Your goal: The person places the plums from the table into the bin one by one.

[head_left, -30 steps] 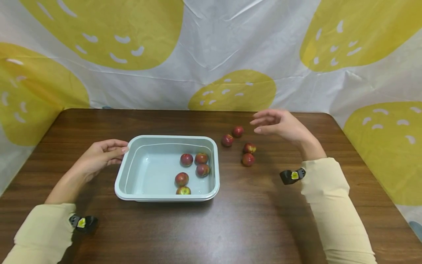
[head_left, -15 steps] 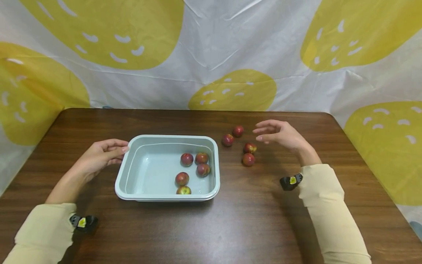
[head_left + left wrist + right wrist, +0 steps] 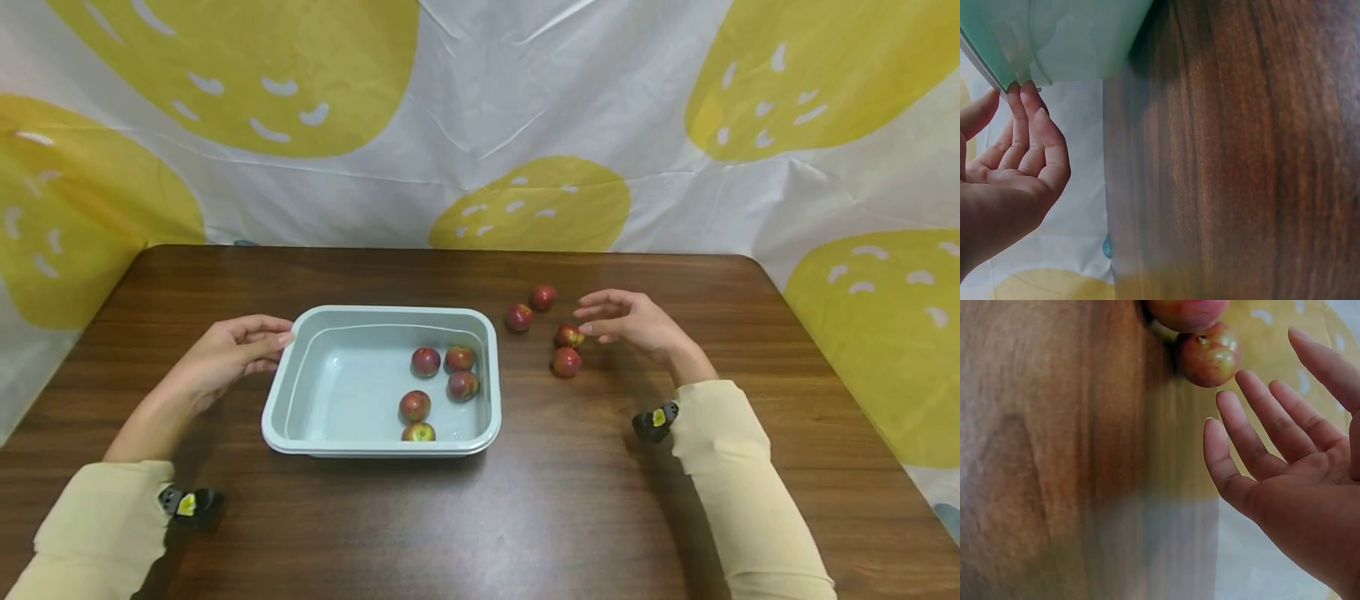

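A pale grey-green plastic basin [image 3: 322, 392] stands left of centre in the head view, with several red plums [image 3: 415, 406] toward its right side. My left hand [image 3: 236, 354] pinches the basin's upper left rim between thumb and fingers; the left wrist view shows the fingertips under the rim edge. On the table to the right of the basin lie more loose plums in two pairs. My right hand [image 3: 630, 321] hovers beside the nearer pair, its thumb tip right at a red and yellow plum [image 3: 568, 336]. In the right wrist view its fingers [image 3: 1250, 434] are spread and hold nothing.
Below the red and yellow plum sits another plum [image 3: 566, 362]. The farther pair, a plum [image 3: 519, 317] and a darker one [image 3: 542, 297], lies near the basin's right corner. A white and yellow patterned cloth [image 3: 480, 100] hangs behind the brown wooden table [image 3: 525, 517].
My right hand has come down and nearer, from above the table's far side to the red and yellow plum. My left hand and the basin have stayed in place.
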Demonstrator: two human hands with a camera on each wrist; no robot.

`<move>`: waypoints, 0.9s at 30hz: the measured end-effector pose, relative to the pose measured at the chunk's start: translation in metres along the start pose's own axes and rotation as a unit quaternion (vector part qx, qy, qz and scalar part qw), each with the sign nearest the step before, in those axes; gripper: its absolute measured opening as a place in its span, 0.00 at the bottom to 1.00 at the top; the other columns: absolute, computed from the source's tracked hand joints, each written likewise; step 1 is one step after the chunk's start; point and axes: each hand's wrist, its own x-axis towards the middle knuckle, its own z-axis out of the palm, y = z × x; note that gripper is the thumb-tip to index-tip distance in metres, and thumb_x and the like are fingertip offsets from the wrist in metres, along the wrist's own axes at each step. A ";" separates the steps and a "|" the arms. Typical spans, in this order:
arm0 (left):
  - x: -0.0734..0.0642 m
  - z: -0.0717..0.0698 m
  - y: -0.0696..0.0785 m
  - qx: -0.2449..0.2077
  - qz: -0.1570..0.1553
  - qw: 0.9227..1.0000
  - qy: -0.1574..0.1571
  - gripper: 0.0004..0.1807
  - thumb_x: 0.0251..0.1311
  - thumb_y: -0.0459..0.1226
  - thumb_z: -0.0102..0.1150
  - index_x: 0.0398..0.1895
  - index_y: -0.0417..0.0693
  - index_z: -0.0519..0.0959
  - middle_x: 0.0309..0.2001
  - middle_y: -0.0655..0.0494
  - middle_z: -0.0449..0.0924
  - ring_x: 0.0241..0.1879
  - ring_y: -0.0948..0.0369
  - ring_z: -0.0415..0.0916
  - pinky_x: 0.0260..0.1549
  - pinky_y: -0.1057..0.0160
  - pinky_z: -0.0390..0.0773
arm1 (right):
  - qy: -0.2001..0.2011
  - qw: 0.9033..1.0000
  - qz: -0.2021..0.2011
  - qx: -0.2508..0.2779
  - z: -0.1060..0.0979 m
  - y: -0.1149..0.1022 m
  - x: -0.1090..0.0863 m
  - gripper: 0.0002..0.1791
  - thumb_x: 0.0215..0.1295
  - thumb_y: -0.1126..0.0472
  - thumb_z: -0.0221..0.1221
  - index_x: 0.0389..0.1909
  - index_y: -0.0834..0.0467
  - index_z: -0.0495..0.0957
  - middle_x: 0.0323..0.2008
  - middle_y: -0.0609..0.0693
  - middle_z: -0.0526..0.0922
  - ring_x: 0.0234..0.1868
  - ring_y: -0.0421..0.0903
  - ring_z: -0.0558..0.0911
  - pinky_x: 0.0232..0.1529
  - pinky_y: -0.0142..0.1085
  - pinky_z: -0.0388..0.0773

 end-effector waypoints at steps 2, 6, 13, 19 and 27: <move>0.000 0.000 0.000 0.000 0.000 1.000 0.000 0.27 0.62 0.38 0.54 0.55 0.23 0.62 0.33 0.66 0.78 0.33 0.67 0.76 0.34 0.67 0.78 | 0.000 1.000 0.001 0.002 0.001 0.002 0.001 0.28 0.59 0.69 0.59 0.58 0.72 0.62 0.54 0.69 0.70 0.40 0.40 0.80 0.42 0.41 0.77; 0.000 0.000 0.001 -0.001 0.002 1.000 0.001 0.27 0.63 0.38 0.54 0.55 0.23 0.62 0.32 0.66 0.78 0.33 0.67 0.76 0.34 0.68 0.78 | 0.005 1.000 0.006 0.005 0.002 0.006 0.003 0.28 0.58 0.70 0.60 0.58 0.72 0.62 0.53 0.68 0.71 0.39 0.40 0.80 0.39 0.38 0.78; 0.000 0.000 0.002 0.000 0.002 1.000 0.001 0.27 0.63 0.38 0.53 0.55 0.23 0.62 0.32 0.66 0.78 0.33 0.67 0.76 0.34 0.68 0.78 | 0.013 1.000 0.007 0.008 0.002 0.014 0.006 0.28 0.56 0.70 0.61 0.57 0.72 0.63 0.51 0.68 0.73 0.37 0.40 0.81 0.36 0.36 0.78; 0.000 0.000 0.002 -0.001 0.002 1.000 0.002 0.27 0.63 0.38 0.54 0.55 0.23 0.62 0.32 0.66 0.78 0.33 0.67 0.76 0.34 0.68 0.78 | 0.016 1.000 0.000 0.004 0.005 0.016 0.007 0.28 0.56 0.70 0.61 0.56 0.73 0.63 0.49 0.66 0.75 0.37 0.38 0.81 0.34 0.34 0.79; 0.000 0.000 0.002 0.003 0.001 1.000 0.003 0.27 0.63 0.38 0.53 0.55 0.23 0.63 0.32 0.67 0.78 0.33 0.67 0.76 0.34 0.68 0.78 | 0.026 1.000 0.014 -0.001 0.009 0.016 0.007 0.26 0.57 0.70 0.60 0.56 0.72 0.65 0.50 0.69 0.74 0.34 0.37 0.80 0.33 0.33 0.78</move>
